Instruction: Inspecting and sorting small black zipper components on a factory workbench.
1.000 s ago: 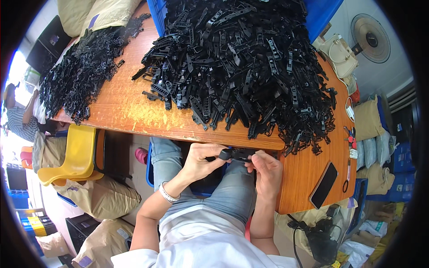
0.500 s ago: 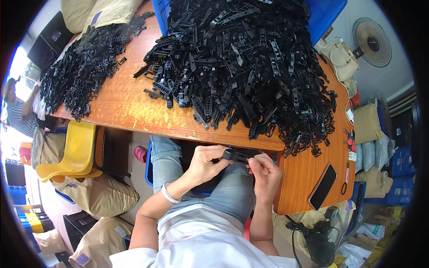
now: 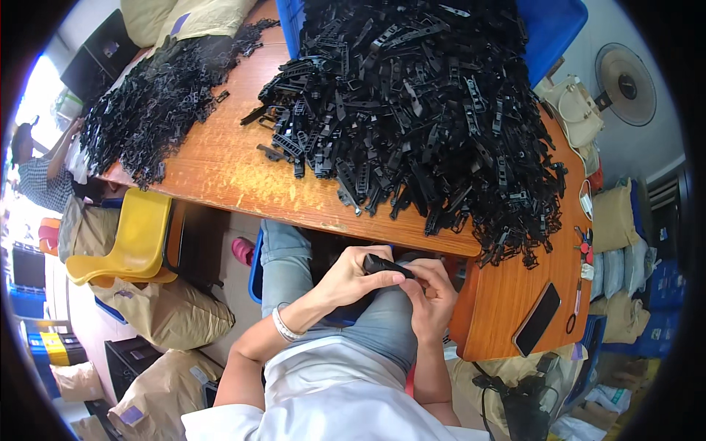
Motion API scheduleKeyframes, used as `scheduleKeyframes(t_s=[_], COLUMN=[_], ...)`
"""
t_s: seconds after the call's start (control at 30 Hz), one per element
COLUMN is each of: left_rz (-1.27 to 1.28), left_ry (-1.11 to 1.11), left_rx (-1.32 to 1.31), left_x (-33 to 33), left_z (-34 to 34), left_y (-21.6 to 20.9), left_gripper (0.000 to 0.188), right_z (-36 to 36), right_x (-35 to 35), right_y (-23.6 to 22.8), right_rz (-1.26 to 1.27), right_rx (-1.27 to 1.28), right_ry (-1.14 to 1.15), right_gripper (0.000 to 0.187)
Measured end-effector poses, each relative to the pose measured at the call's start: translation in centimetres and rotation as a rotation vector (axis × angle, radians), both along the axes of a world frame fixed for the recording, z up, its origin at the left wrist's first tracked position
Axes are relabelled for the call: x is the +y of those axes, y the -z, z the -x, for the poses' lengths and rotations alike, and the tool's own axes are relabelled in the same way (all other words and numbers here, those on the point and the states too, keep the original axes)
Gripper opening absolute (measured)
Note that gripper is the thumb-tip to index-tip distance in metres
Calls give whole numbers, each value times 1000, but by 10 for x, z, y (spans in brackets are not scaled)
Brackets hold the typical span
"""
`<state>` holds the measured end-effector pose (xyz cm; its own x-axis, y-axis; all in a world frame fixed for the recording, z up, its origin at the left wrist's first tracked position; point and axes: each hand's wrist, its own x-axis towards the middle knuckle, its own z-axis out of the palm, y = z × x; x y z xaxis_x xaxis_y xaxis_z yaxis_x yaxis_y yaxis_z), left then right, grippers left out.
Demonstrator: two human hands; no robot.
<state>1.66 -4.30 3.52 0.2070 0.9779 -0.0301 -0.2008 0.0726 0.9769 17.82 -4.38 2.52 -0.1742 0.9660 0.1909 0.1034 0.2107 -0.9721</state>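
Over my lap, in front of the table edge, my left hand (image 3: 351,278) holds a black plastic part (image 3: 384,267), long and narrow, with its thumb laid along it. My right hand (image 3: 431,292) pinches at the other end of the same part, thumb and fingers closed, touching the left thumb tip. Fingers cover much of the part, so its exact kind is hidden. A large heap of black plastic parts (image 3: 412,125) lies on the wooden table (image 3: 243,176) just beyond both hands, spreading from a blue bin (image 3: 553,37).
A second heap of small black parts (image 3: 158,110) lies at the far left. On the right table wing are a phone (image 3: 537,319), scissors (image 3: 573,312) and a red-handled tool (image 3: 585,250). A yellow chair (image 3: 136,235) and stuffed sacks (image 3: 169,312) stand left. Another person (image 3: 44,173) sits far left.
The black part has turned in my hands, and my left thumb now lies along it. My right hand has come closer to the left. The whole view has shifted slightly.
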Motion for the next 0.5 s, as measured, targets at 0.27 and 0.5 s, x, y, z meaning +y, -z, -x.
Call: scheduleKeyframes(t_s=[0.27,0.5], left_rz=[-417,-457], left_ry=[-357,-852], left_rx=[627,1557], left_x=[40,76], left_z=[53,164], left_y=[5,46], left_gripper=[22,21], right_z=[-1,-9], right_x=[1,-1], right_y=[8,18], right_rz=[184,210], right_rx=[281,274], right_ry=[90,70], right_gripper=[17,18])
